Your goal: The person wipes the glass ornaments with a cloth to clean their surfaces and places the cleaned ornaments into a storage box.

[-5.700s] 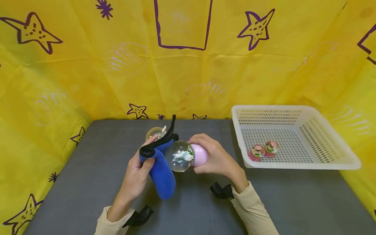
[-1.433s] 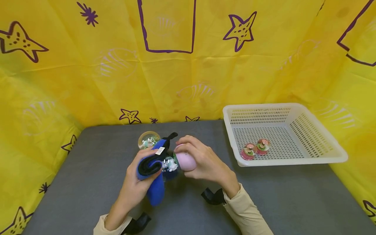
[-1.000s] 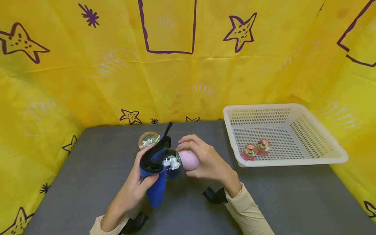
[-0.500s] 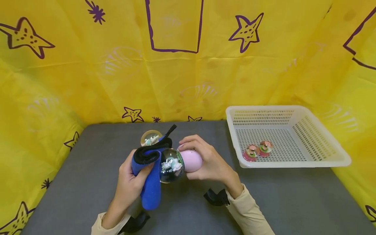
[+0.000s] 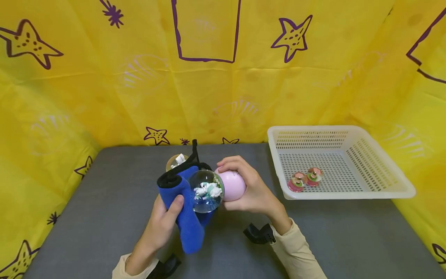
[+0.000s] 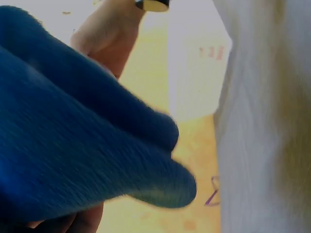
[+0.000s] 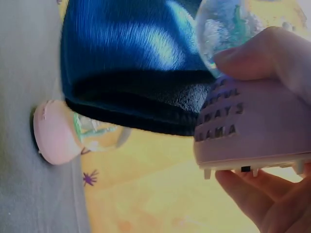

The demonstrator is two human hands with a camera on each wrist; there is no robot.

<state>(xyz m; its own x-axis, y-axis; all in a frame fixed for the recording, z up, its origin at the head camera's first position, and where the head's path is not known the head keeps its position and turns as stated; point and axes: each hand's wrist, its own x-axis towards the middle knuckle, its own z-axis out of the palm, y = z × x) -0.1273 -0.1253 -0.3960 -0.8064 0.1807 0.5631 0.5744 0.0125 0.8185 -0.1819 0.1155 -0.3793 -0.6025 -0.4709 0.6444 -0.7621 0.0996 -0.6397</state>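
In the head view my left hand grips a folded blue cloth with a black edge, thumb on its front. My right hand holds a snow globe by its pink base, tipped sideways so that the clear dome with white figures faces the cloth. Cloth and dome meet or overlap; exact contact is hidden. The right wrist view shows raised lettering on the base and the thumb near the dome. Behind the cloth, a second snow globe stands on the table, partly covered.
A white perforated basket stands at the right of the grey table. Inside lie two small pink globe-like ornaments, close together. A yellow patterned sheet hangs behind and at both sides.
The cloth, which covered part of the dome a second ago, has shifted and turned on it, so more of the dome shows. The snow globe has moved slightly right and up since half a second ago.
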